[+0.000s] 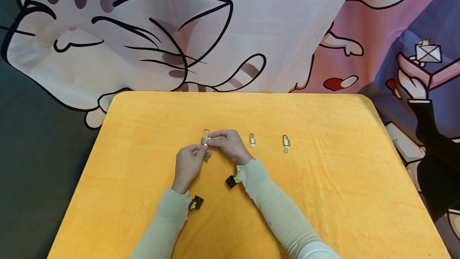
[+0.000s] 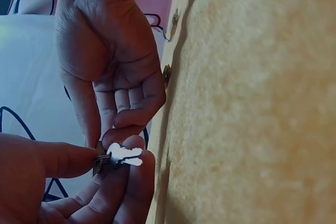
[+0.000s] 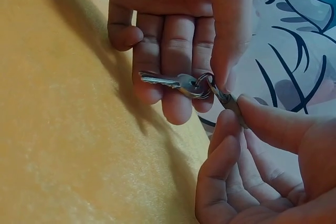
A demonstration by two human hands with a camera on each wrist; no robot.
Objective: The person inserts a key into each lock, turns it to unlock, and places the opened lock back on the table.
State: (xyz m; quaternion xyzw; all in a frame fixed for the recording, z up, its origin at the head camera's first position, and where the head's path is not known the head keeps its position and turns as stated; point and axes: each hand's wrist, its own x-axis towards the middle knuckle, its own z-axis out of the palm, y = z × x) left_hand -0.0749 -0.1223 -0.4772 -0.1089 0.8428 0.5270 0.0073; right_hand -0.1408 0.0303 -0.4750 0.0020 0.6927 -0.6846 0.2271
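Note:
A small padlock (image 1: 204,140) with a brass-coloured body is held shackle up between the two hands, near the middle of the table. My right hand (image 1: 230,144) pinches the padlock body between thumb and fingers from the right. From below, my left hand (image 1: 188,165) pinches a key at the bottom of the lock. Other keys (image 2: 126,155) dangle from a ring at that key; in the right wrist view a loose key (image 3: 163,81) lies across the left fingers. The keyhole is covered by fingers, so how deep the key sits cannot be told.
Two more padlocks, a smaller one (image 1: 252,140) and a larger one (image 1: 286,143), lie on the yellow table (image 1: 341,195) to the right of the hands, each with keys at its bottom. A cartoon-printed cloth (image 1: 280,23) hangs behind the table's far edge.

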